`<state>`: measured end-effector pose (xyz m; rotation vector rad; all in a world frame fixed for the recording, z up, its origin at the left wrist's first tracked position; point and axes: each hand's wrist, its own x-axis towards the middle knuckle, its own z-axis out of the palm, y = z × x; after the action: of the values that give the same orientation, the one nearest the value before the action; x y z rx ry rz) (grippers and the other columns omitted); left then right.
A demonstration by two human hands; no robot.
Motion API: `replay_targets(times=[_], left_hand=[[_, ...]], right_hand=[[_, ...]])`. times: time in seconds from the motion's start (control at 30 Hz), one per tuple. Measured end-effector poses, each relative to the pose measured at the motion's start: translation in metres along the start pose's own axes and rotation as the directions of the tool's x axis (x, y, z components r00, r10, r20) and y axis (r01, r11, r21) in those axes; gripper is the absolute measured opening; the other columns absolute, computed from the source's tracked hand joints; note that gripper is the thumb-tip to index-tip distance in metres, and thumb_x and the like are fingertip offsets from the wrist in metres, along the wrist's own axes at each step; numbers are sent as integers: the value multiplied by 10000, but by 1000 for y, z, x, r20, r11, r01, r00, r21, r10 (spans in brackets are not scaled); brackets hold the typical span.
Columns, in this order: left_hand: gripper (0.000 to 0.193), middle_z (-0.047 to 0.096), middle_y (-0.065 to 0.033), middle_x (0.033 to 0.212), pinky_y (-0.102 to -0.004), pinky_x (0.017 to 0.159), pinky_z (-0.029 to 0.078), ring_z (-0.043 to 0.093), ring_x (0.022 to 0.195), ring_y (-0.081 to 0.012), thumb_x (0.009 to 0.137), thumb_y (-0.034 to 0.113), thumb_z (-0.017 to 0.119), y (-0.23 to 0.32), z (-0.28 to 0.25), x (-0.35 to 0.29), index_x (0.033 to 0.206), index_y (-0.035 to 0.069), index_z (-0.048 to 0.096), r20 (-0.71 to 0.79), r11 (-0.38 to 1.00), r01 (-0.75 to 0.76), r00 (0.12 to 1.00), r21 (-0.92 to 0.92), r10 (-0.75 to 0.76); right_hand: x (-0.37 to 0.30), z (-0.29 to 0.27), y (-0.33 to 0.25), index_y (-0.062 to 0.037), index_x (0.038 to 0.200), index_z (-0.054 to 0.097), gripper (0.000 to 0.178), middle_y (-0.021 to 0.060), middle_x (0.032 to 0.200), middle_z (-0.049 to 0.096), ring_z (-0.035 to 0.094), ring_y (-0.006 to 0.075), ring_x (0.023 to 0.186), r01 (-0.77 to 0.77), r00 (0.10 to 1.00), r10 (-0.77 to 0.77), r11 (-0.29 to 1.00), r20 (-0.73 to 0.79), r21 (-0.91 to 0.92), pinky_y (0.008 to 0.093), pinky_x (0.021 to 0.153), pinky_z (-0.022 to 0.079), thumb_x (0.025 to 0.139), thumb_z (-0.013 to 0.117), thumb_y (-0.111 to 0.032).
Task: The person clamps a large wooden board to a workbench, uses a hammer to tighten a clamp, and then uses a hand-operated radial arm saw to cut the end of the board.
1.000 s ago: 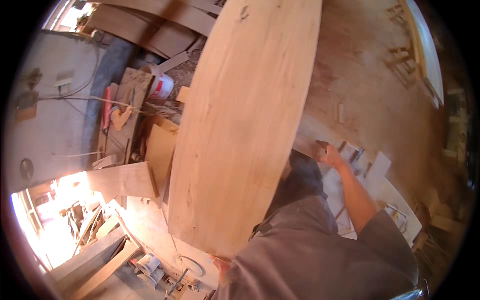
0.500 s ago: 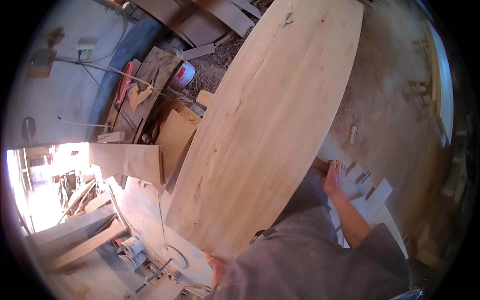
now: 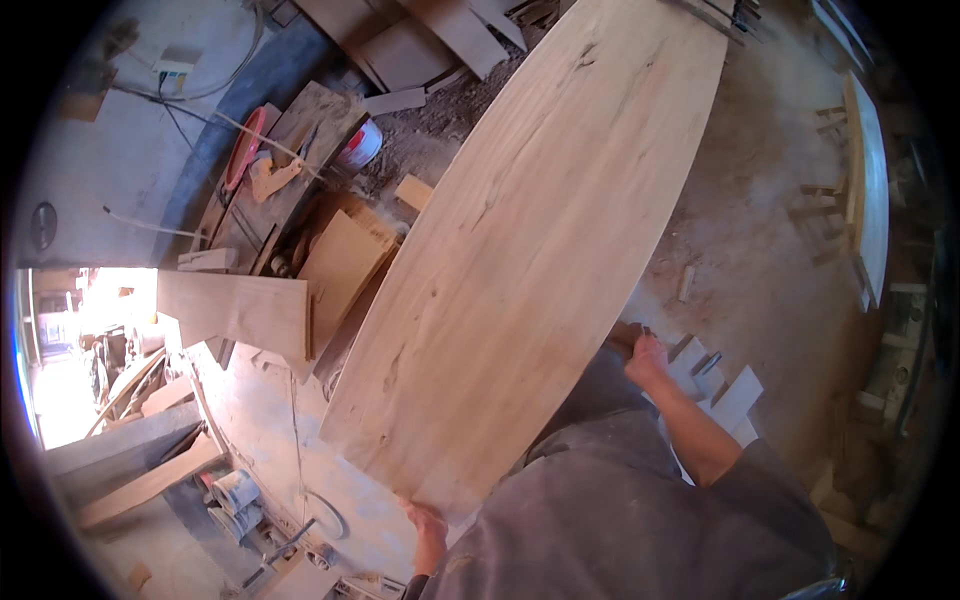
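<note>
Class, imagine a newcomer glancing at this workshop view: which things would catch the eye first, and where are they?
The long pale board dominates, slanting through the middle up to the top edge, with the left hand at its near end and the right hand beside its right edge. Next comes the glaring opening at the far left, then the red-and-white bucket in the upper left.

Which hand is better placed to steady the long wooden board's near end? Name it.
Left, I'd judge: the left hand is at the near end of the long wooden board, while the right hand is farther up, beside its right edge.
</note>
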<state>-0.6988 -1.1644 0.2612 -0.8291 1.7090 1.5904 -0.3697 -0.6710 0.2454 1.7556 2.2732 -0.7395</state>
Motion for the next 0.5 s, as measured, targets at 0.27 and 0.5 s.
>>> replay_targets(times=[0.27,0.5], left_hand=[[638,297,-125,1543,-468,1145,246,265,1414,-313,946,470,404,-19,72,-27,1463,97,370,-293,887,-229,886,401,361],[636,250,-193,1548,-497,1160,206,206,1429,-372,910,374,499,-63,268,-155,1443,48,381,-21,250,-411,486,877,874]], right_hand=[[7,-48,-6,106,1252,497,592,275,1048,650,657,398,970,1,957,22,997,289,-82,467,833,552,714,594,-122],[31,-103,35,41,1186,567,522,281,1090,641,632,408,1020,303,739,-352,935,574,184,482,853,526,737,625,-218]])
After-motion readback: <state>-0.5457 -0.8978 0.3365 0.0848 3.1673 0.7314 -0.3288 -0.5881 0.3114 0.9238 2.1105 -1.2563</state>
